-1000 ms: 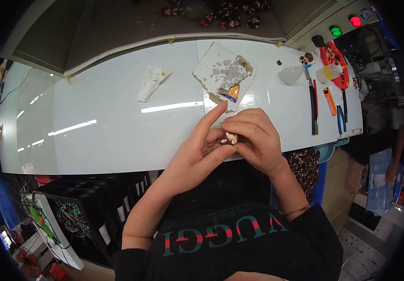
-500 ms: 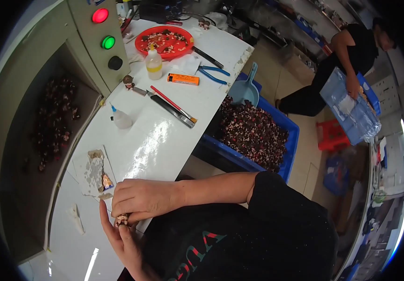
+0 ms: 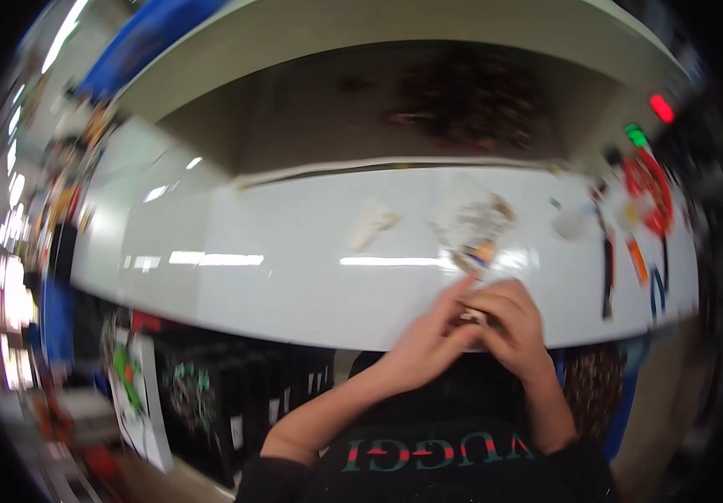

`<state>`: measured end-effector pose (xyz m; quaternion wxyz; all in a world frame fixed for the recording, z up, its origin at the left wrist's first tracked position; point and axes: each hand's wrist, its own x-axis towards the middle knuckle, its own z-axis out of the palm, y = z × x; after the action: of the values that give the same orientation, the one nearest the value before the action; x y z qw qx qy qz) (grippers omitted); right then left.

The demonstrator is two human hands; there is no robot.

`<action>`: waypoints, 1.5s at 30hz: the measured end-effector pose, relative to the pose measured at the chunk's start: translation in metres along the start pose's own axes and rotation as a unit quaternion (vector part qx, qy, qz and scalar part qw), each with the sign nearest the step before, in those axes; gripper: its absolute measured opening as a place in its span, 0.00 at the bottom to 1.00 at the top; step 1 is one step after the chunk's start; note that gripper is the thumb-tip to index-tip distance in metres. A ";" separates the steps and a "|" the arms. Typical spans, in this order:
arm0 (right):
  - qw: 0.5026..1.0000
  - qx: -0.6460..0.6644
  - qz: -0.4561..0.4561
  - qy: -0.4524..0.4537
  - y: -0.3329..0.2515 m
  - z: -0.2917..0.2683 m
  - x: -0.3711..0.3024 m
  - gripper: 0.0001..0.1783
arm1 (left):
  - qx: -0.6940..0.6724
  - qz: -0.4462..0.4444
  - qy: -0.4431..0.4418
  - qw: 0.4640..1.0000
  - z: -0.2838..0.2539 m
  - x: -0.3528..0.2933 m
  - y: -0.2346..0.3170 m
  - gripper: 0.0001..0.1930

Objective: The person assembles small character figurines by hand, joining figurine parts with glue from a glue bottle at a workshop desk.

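Close to the bench's front edge, my left hand [image 3: 433,339] and my right hand [image 3: 514,323] are brought together around a small brown and cream figurine [image 3: 474,317]. Fingers of both hands pinch it from either side, and they cover most of it. Just beyond my fingertips lies a flaking, stained white sheet [image 3: 470,225] with a small blue and orange packet [image 3: 479,253] at its near edge. Left of that sheet is a crumpled white scrap [image 3: 373,228]. Motion blurs the view.
Behind the white bench [image 3: 294,310], a booth holds a dark heap of small pieces [image 3: 479,101]. To the right are a squeeze bottle [image 3: 575,221], red tray [image 3: 659,214], orange box [image 3: 636,261] and blue pliers [image 3: 657,293]. A blue bin [image 3: 624,411] stands below; black crates [image 3: 244,394] stand lower left.
My view has swung left, so the booth now lies straight ahead and the tools and tray sit at the right. My hands stay together on the figurine. The other person is out of view.
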<state>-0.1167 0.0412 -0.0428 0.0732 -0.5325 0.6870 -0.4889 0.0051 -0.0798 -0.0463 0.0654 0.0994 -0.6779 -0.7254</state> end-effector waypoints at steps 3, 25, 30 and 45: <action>1.000 0.004 0.018 0.019 -0.010 -0.006 -0.025 0.15 | -0.030 -0.006 -0.044 0.999 0.017 -0.010 0.002 0.32; 1.000 0.018 0.001 0.009 0.001 -0.025 -0.049 0.16 | -0.043 0.082 -0.063 0.994 0.040 -0.007 0.004 0.36; 1.000 0.017 -0.007 0.001 0.001 -0.027 -0.051 0.15 | -0.050 0.103 -0.035 0.993 0.046 -0.009 -0.001 0.36; 1.000 0.003 0.006 -0.008 0.010 -0.039 -0.060 0.14 | -0.069 0.097 -0.054 0.991 0.057 -0.003 -0.006 0.35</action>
<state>-0.1222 0.1119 -0.0562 0.0836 -0.5318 0.6882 -0.4864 -0.0053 -0.0234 -0.0488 0.1056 -0.0114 -0.6350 -0.7652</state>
